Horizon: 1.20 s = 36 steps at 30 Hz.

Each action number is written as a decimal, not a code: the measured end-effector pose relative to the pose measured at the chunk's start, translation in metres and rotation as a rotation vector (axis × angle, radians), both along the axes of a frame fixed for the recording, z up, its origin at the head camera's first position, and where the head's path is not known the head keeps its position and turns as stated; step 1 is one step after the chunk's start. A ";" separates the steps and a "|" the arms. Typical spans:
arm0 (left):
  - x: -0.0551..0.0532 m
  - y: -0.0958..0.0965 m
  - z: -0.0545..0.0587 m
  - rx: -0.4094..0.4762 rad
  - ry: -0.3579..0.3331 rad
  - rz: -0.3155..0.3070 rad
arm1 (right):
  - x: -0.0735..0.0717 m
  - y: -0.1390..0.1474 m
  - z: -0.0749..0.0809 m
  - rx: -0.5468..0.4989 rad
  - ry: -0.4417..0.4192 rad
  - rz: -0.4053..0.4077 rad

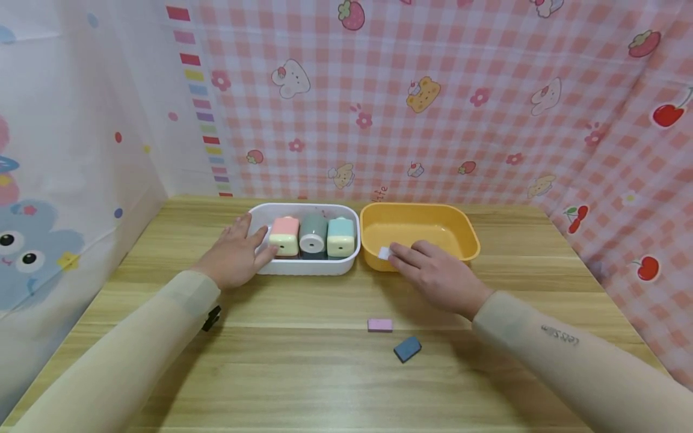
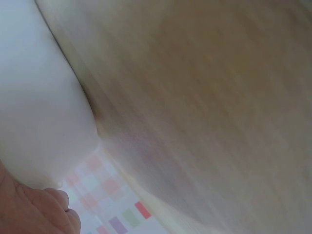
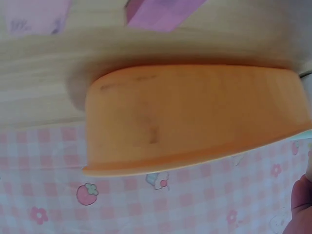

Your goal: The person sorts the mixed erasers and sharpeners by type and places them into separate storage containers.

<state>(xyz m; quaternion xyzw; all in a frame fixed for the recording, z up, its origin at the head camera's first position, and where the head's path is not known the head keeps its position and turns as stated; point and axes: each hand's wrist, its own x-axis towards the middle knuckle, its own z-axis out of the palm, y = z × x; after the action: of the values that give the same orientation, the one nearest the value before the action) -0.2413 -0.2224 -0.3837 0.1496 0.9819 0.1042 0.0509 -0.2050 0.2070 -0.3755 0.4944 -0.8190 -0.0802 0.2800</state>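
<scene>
In the head view my left hand (image 1: 233, 255) rests at the left end of a white bin (image 1: 303, 267), fingers spread over its rim. Inside the bin are three pencil sharpeners: a pink one (image 1: 285, 231), a grey-green one (image 1: 314, 228) and a teal one (image 1: 341, 231). My right hand (image 1: 433, 273) pinches a small white block (image 1: 384, 253), perhaps an eraser, at the front rim of a yellow bin (image 1: 471, 243). The thumb is hidden in the head view. Fingertips of my left hand show at the corner of the left wrist view.
A pink block (image 1: 380, 325) and a dark blue block (image 1: 407, 349) lie on the wooden table (image 1: 303, 373) in front of the bins. The two bins stand side by side, ends close together. Checked cloth (image 1: 325, 120) hangs behind the table.
</scene>
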 end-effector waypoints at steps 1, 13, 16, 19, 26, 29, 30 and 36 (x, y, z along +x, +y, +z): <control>0.000 0.000 0.000 -0.001 0.002 0.000 | -0.003 0.001 0.001 0.002 0.000 -0.003; -0.001 -0.001 -0.002 -0.008 0.007 -0.001 | -0.028 0.005 0.008 0.026 -0.046 -0.085; -0.002 -0.001 -0.002 -0.011 0.011 -0.002 | -0.035 0.005 0.010 0.022 -0.056 -0.093; -0.002 0.000 -0.002 -0.016 0.013 -0.001 | -0.041 0.004 0.011 0.023 -0.081 -0.100; 0.000 0.001 0.000 -0.008 0.011 0.004 | -0.054 -0.002 0.016 0.060 -0.137 -0.143; 0.001 0.001 0.001 -0.009 0.008 0.003 | -0.059 -0.007 0.017 0.074 -0.163 -0.156; 0.001 0.002 0.002 -0.008 0.008 0.003 | -0.060 -0.009 0.018 0.078 -0.171 -0.158; 0.001 0.001 0.002 -0.011 0.005 0.006 | -0.070 -0.022 0.021 0.114 -0.240 -0.189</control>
<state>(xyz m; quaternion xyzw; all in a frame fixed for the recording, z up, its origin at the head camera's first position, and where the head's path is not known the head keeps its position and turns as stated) -0.2408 -0.2210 -0.3820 0.1465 0.9831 0.0984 0.0492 -0.2749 0.1852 -0.3546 0.4362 -0.8835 -0.0931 0.1430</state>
